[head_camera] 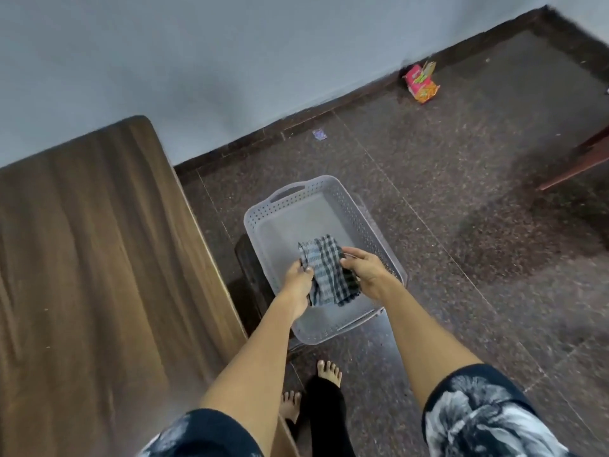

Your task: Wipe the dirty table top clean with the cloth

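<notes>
Both grips hold the black-and-white checked cloth [329, 272]: left hand [298, 280] and right hand [364, 270] pinch opposite edges over the perforated grey plastic basket [359, 212], probably spreading it before wiping the brown wooden counter [92, 258] alongside.

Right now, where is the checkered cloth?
In the head view the checkered cloth is held between the left hand and right hand, above the grey plastic basket on the floor, right of the wooden table.
</notes>
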Demonstrator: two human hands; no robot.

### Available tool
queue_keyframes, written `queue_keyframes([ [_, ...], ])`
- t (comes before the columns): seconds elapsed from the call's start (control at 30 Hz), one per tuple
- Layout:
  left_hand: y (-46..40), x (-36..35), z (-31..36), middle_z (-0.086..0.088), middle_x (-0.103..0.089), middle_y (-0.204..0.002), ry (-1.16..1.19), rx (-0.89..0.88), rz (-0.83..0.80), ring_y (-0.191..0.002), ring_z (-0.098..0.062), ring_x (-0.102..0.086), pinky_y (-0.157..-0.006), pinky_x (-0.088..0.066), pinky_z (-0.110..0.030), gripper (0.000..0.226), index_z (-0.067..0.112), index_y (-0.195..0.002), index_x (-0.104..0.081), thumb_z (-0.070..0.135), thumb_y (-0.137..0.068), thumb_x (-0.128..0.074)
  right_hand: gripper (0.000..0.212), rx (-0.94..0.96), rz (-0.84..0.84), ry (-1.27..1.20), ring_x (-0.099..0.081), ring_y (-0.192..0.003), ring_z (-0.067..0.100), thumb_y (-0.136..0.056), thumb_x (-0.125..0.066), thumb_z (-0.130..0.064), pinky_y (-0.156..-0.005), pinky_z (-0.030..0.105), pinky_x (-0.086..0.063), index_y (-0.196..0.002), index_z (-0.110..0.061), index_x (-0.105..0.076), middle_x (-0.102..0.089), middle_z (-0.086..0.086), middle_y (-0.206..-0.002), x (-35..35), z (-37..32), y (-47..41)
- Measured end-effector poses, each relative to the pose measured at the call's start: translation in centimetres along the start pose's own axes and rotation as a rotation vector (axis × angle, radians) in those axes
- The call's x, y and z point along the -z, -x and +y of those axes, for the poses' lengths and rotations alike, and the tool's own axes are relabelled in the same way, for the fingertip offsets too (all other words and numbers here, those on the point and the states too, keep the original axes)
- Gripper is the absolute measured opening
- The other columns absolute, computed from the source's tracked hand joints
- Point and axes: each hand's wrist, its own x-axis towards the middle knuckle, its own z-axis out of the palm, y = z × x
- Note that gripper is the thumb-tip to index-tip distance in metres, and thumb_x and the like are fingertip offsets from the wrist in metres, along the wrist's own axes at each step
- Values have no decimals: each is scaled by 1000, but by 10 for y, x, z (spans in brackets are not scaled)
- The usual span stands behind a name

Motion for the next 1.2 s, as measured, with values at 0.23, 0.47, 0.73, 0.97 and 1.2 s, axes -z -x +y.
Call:
queue_keyframes([
  [0.23, -33, -9, 10, -10, -60, -122, 1, 30, 82, -108, -28, -59, -94, -48, -45, 33, 14, -126, -51, 5, -98, -36, 48, -24, 3, 115, -58, -101, 21, -86, -38, 19, -79, 31, -50, -123, -7, -55, -64, 10, -116, -8, 2, -60],
  [0.47, -57, -11, 12, -10, -63, -117, -66, 7, 200, -102, -30, -62, -88, -51, -48, 27, 14, -111, -58, 2, -96, -38, 51, 53, 46, 208, -52, -102, 14, -83, -40, 22, -80, 21, -46, -124, -6, -54, -57, 4, -113, -17, 9, -71],
  [0.73, -54, -18, 6, -2, -64, -95, -147, -14, 252, -83, -20, -60, -73, -52, -34, 35, 6, -120, -53, -8, -92, -37, 52, 128, 51, 286, -51, -105, 14, -84, -33, 21, -94, 23, -42, -129, 1, -48, -55, 13, -128, -16, 7, -62],
  [0.97, -23, -17, 13, -6, -50, -131, -307, -33, 283, -95, -16, -54, -72, -42, -20, 46, 4, -137, -37, -4, -92, -45, 52, 122, 26, 354, -45, -125, 25, -84, -36, 20, -101, 34, -41, -132, 0, -43, -47, 12, -138, -12, -1, -41],
  [1.2, 33, -7, 50, -8, -31, -149, -374, -143, 290, -96, -16, -52, -61, -39, -12, 54, 7, -144, -25, -6, -94, -37, 52, 220, -15, 459, -44, -127, 26, -87, -43, 12, -98, 32, -44, -136, -5, -42, -44, 12, -141, -18, -35, -13],
])
